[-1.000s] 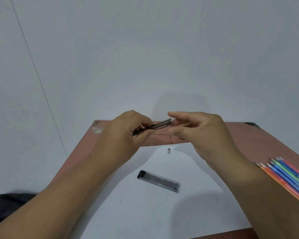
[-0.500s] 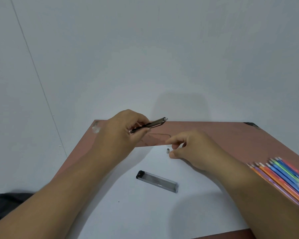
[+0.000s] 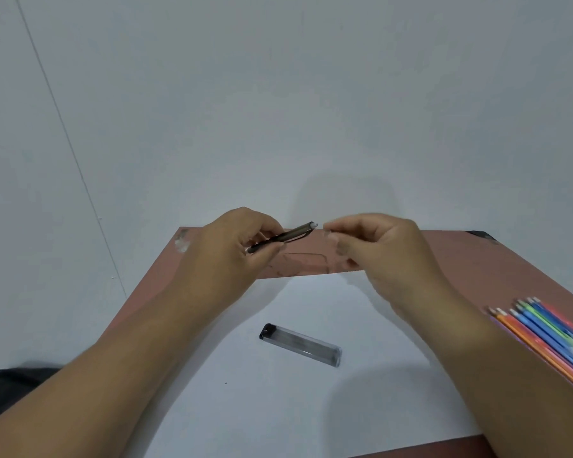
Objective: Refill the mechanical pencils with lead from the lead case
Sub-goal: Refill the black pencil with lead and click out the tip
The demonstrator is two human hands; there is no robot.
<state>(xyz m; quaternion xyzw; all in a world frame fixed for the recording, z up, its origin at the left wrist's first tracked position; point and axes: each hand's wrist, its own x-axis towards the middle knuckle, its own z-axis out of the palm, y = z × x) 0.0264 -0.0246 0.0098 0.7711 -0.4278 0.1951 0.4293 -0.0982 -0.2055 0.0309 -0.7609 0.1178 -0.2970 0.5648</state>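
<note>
Both arms are showing bare. The left forearm is running uncovered from just behind the grip down to the lower edge of the view, and the right forearm is doing the same on its side. The left hand and right hand are showing bare as well. Right at the pinch, the right hand's fingertips are showing short-trimmed nails, though blur is softening them. Well back from the grip, beneath the left elbow, a dark cloth is peeking in; whether it is being worn, I cannot tell.
</note>
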